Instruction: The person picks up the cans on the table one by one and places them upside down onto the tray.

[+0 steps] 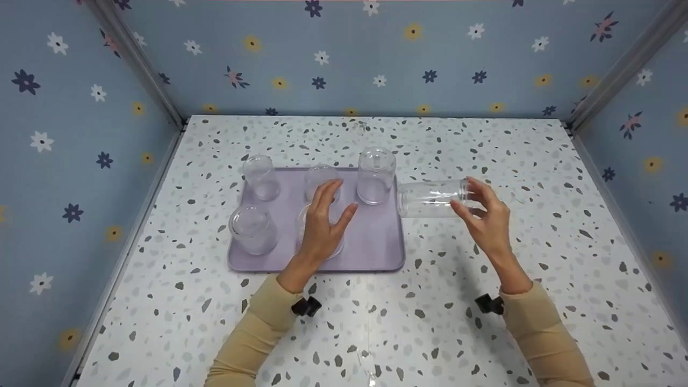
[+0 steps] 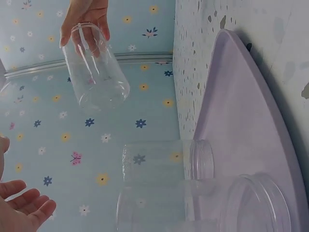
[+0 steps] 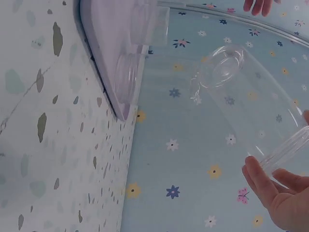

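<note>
My right hand [image 1: 492, 220] grips a clear jar [image 1: 430, 199] by its ridged rim end, between thumb and fingers. The jar lies sideways in the air to the right of the tray, its other end pointing left. In the right wrist view the held jar [image 3: 251, 101] looks see-through, with nothing visible inside. My left hand [image 1: 323, 223] hovers over the lilac tray [image 1: 371, 244] with fingers spread and nothing held. In the head view it partly hides two clear jars, a front one [image 1: 336, 247] and a rear one [image 1: 317, 174].
More clear jars stand on the tray: a tall one [image 1: 376, 180] at the back right, one [image 1: 262, 180] at the back left, one [image 1: 253, 231] at the front left. The tray lies on a speckled table [image 1: 430, 322], with flowered walls [image 1: 349, 59] around it.
</note>
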Motion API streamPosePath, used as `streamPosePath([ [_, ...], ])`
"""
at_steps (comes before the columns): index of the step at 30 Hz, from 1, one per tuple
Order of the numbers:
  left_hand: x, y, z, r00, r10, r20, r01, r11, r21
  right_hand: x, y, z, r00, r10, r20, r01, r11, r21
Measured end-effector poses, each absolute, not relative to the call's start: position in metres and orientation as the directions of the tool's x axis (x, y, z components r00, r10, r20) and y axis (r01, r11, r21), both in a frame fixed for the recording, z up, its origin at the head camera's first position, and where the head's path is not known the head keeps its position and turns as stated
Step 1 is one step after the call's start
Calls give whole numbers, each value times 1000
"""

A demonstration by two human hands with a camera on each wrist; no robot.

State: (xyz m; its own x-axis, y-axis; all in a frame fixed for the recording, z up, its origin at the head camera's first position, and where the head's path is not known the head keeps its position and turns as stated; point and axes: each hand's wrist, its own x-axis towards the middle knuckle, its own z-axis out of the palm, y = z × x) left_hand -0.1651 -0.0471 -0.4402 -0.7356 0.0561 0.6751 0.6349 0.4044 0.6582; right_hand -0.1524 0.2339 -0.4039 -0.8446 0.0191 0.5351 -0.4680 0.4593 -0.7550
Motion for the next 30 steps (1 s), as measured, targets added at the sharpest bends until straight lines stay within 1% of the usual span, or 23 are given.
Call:
streamPosePath([
  [7, -165, -38, -440, -724, 120, 680, 672, 347, 654, -147, 225, -405, -856, 12, 518, -478, 367, -798],
  [14, -163, -32, -441, -734, 169, 658, 673, 314, 670, -146, 215, -407, -891, 6, 455, -444, 201, -873],
  [19, -159, -27, -441, -743, 190, 641, 667, 288, 688, -151, 216, -419, -901, -7, 433, -431, 119, -895],
  [22, -157, -24, -440, -749, 216, 626, 662, 263, 701, -152, 216, -427, -908, -23, 417, -418, 44, -907],
  [26, -155, -20, -438, -746, 242, 620, 666, 235, 708, -151, 213, -431, -917, -44, 395, -393, -60, -918],
  [30, -154, -17, -437, -735, 256, 628, 676, 210, 706, -150, 208, -433, -934, -45, 355, -348, -106, -931],
])
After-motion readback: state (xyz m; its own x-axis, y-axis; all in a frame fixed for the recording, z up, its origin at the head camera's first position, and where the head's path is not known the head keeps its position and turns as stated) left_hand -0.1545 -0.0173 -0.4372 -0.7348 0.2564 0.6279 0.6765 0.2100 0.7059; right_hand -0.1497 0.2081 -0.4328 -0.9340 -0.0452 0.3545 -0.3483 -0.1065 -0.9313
